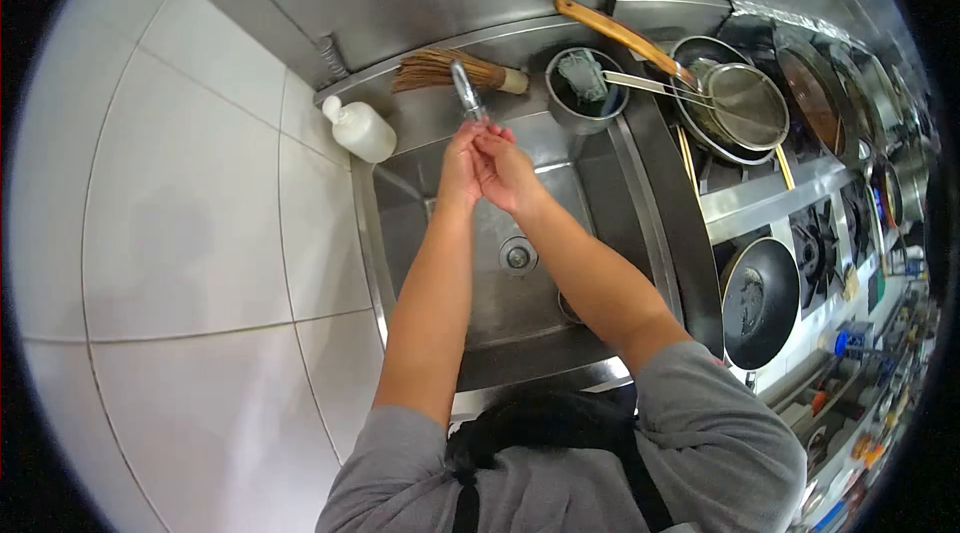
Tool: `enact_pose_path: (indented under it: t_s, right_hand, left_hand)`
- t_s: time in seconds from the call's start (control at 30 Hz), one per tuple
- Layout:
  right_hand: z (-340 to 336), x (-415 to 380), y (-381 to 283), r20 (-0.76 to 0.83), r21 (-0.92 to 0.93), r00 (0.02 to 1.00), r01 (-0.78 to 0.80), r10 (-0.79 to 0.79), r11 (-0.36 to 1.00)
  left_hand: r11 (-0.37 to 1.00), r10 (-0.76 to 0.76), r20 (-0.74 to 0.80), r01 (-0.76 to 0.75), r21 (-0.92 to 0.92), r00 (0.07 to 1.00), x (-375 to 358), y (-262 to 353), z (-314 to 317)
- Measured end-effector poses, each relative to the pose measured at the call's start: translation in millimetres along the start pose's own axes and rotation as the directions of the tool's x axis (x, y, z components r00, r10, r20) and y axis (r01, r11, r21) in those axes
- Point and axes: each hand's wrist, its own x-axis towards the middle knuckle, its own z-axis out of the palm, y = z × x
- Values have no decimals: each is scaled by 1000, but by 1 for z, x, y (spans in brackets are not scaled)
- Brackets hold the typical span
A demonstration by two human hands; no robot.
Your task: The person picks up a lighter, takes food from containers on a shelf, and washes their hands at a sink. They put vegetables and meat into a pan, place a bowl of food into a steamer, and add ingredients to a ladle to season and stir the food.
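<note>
My left hand (461, 170) and my right hand (510, 173) are brought together in a cup, palms up, over the sink (480, 308). Their fingers are slightly curled and overlap at the tips. Just above them is the spout of a chrome faucet (463, 86). Neither palm shows any object in it. Below the hands, a round drain (517, 255) shows in the metal basin.
A white pump bottle (361, 131) and a straw brush (440, 71) stand behind the sink. To the right are a metal pot (583, 118), a wooden-handled strainer (745, 106) resting across a pan, and a black frying pan (760, 303). White tiles (190, 203) line the left.
</note>
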Motion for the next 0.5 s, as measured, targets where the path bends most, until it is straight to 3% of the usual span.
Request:
enact_pose_path:
  t_s: [0.07, 0.1, 0.13, 0.17, 0.23, 0.27, 0.3, 0.33, 0.37, 0.43, 0.5]
  right_hand:
    - [-30, 11, 12, -55, 18, 996, 67, -65, 998]
    - [-46, 18, 11, -5, -139, 994, 110, -112, 984]
    - [-48, 19, 11, 50, -289, 987, 159, -151, 944]
    - [-48, 20, 15, 56, -292, 988, 155, -145, 944]
    - [-31, 9, 15, 64, -616, 906, 365, -418, 698]
    - [-24, -1, 11, 64, -618, 907, 363, -415, 698]
    - [-16, -14, 3, 296, -818, 811, 488, -505, 304]
    - [-18, -20, -1, 537, -831, 702, 535, -468, -150]
    - [-20, -24, -1, 535, -833, 706, 532, -464, -150]
    - [-32, -22, -3, 677, -734, 604, 593, -420, -332]
    - [-39, -22, -8, 736, -676, 583, 607, -345, -417]
  left_hand:
    - [999, -38, 13, 38, -39, 999, 6, -5, -13]
    - [994, -84, 48, 87, -70, 995, 10, -5, -14]
    - [994, -91, -34, 89, -60, 995, 12, -7, -9]
    - [995, -83, -35, 81, -63, 996, 12, -8, -5]
    - [989, -116, -229, 91, -117, 967, 15, -8, 1]
    - [989, -115, -231, 89, -119, 966, 14, -8, 4]
    - [992, -110, -253, 123, 39, 961, 12, -5, 11]
    - [968, -101, -278, 158, 193, 955, 11, -5, 11]
    - [969, -103, -282, 160, 188, 954, 11, -6, 12]
    - [988, -154, -206, 156, -8, 966, 16, -11, 11]
    - [984, -159, -242, 173, 36, 957, 17, -10, 9]
